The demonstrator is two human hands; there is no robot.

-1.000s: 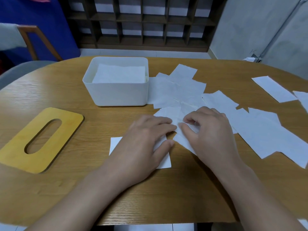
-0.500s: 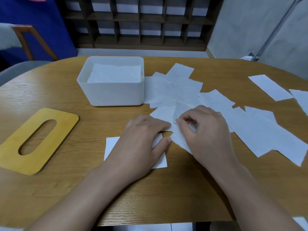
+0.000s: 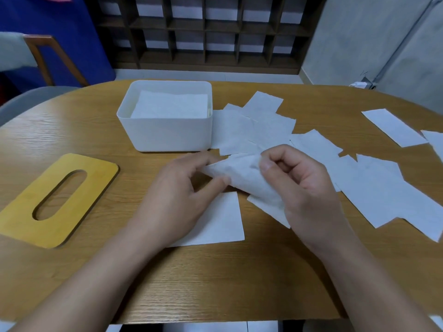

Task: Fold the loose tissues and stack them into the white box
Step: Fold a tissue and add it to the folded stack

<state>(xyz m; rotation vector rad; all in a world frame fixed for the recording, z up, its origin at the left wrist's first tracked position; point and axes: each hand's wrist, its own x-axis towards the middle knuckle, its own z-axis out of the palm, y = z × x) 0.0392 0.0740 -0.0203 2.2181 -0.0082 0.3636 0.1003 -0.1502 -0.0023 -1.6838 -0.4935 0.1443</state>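
At the left of the frame lies a yellow lid (image 3: 51, 200). The white box (image 3: 167, 130), upper middle, has folded tissues inside. In the middle, the left hand (image 3: 175, 197) and right hand (image 3: 304, 188) each pinch one tissue (image 3: 242, 173). It looks thin, soft and easy to tear, so hold the corners gently. More tissues (image 3: 383, 192) lie on the right.

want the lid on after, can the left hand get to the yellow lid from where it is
Probably yes. The yellow lid lies flat with bare table between it and the left hand, but that hand is pinching a tissue with the right hand, so it must let go first.
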